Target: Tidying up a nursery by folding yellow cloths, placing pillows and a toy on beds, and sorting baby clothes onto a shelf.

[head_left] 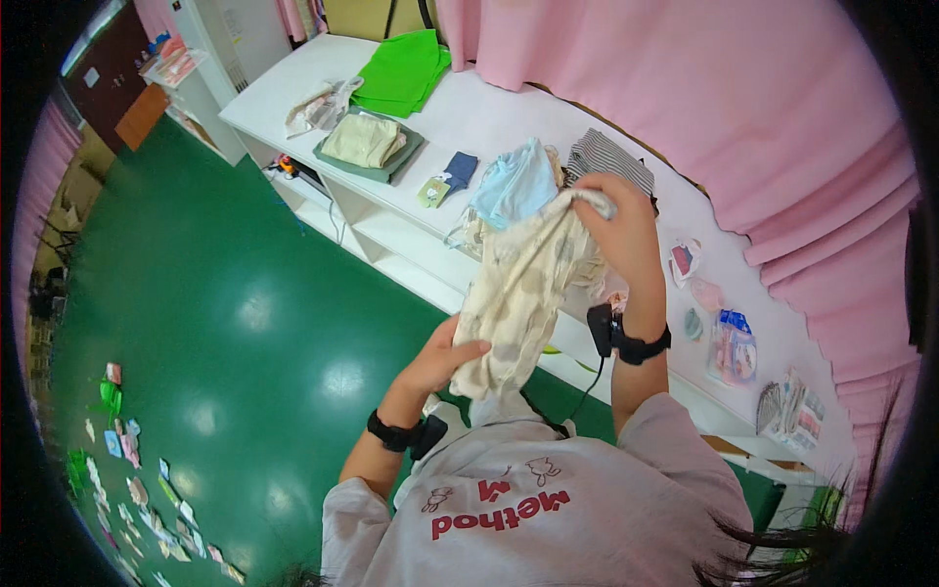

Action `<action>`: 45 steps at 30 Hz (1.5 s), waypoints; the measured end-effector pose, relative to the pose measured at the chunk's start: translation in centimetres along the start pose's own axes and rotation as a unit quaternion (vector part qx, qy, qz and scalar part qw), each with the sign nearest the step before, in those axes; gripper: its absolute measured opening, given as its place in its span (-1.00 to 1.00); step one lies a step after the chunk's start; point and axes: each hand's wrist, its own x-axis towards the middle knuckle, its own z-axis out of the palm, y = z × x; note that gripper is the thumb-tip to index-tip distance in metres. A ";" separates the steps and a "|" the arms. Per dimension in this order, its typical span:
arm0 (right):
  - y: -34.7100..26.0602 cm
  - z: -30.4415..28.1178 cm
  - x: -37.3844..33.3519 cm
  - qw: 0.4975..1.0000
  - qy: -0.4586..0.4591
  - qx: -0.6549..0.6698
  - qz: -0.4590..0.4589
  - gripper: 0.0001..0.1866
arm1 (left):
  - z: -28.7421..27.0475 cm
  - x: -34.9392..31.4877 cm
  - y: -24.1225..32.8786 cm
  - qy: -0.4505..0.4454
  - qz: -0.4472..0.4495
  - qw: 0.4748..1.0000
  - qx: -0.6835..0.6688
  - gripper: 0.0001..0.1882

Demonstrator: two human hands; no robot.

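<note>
A cream cloth garment (pixel 518 279) with pale grey patches hangs stretched between my hands in front of the white counter. My left hand (pixel 445 360) grips its lower edge, thumb on top. My right hand (pixel 621 217) pinches its upper corner, raised over the counter. The folds hide what kind of garment it is. Just behind it on the counter lie a light blue garment (pixel 515 184) and a black-and-white striped cloth (pixel 608 161), both partly covered by my hand and the cloth.
The white counter (pixel 469 108) also bears bright green sheets (pixel 401 73), folded green clothes (pixel 364 140), small blue socks (pixel 460 171) and a blue-and-clear package (pixel 732 347). Pink curtains (pixel 685 78) hang behind. Many small items (pixel 147 499) lie on the green floor at left.
</note>
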 end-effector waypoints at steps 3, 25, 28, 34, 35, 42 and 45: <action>1.4 1.3 4.3 0.995 0.029 -0.096 0.026 -0.80 | -0.8 4.5 2.1 0.000 0.020 0.999 0.047 -0.48; 8.7 12.9 6.6 0.935 -0.220 -0.276 0.019 -0.40 | -14.1 11.0 3.8 0.180 0.097 0.931 0.301 -0.44; -0.3 14.3 7.7 0.954 -0.230 -0.176 -0.076 -0.47 | -16.9 3.9 3.9 0.171 0.076 0.904 0.384 -0.61; -14.3 28.0 3.2 0.782 -0.556 -0.035 -0.279 -0.51 | -20.5 -16.5 -0.9 0.435 0.051 0.805 0.401 -0.69; -16.3 30.9 1.3 0.703 -0.612 -0.079 -0.354 -0.52 | -20.6 -20.4 -2.5 0.494 0.058 0.794 0.349 -0.69; -31.7 44.7 -14.5 0.519 -0.761 0.029 -0.388 -0.57 | -14.8 -43.2 -15.9 0.795 -0.143 0.543 0.231 -0.69; -34.4 52.6 -21.3 0.511 -0.766 -0.035 -0.389 -0.59 | -12.6 -48.1 -22.8 0.829 -0.245 0.483 0.141 -0.68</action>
